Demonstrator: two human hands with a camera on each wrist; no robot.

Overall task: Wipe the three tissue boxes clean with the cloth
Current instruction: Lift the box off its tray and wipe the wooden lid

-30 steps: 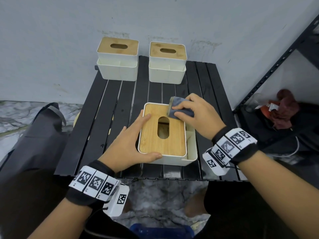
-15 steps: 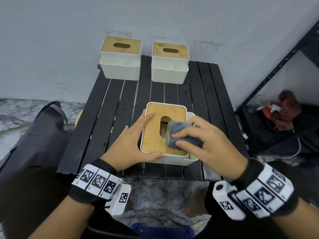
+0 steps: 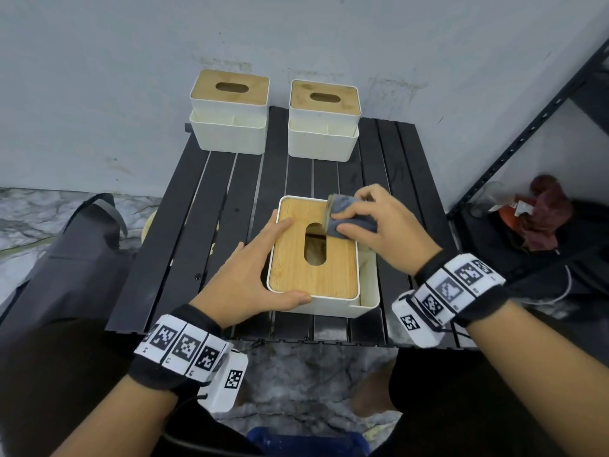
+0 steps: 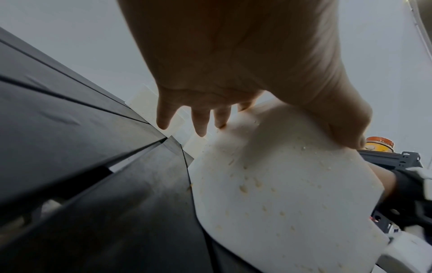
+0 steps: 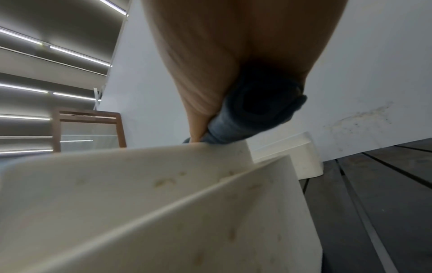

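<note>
A white tissue box with a bamboo lid (image 3: 296, 268) stands near the front of the black slatted table (image 3: 230, 192). My left hand (image 3: 250, 275) steadies it, straight fingers along its left side and thumb on the front edge; its stained white wall (image 4: 280, 184) fills the left wrist view. My right hand (image 3: 385, 225) grips a folded grey-blue cloth (image 3: 346, 216) and presses it on the lid's far right part beside the oval slot. The cloth (image 5: 252, 114) shows above the box wall (image 5: 140, 203). Two more tissue boxes, one (image 3: 229, 110) on the left and one (image 3: 324, 118) on the right, stand at the back.
A grey wall rises right behind the back boxes. A black metal shelf (image 3: 527, 133) stands at the right with a dark red rag (image 3: 543, 219) on it. A dark bag (image 3: 66, 252) lies on the floor at the left.
My right hand slid the cloth toward me over the lid's right side, then back to the far right part. The left hand stayed on the box.
</note>
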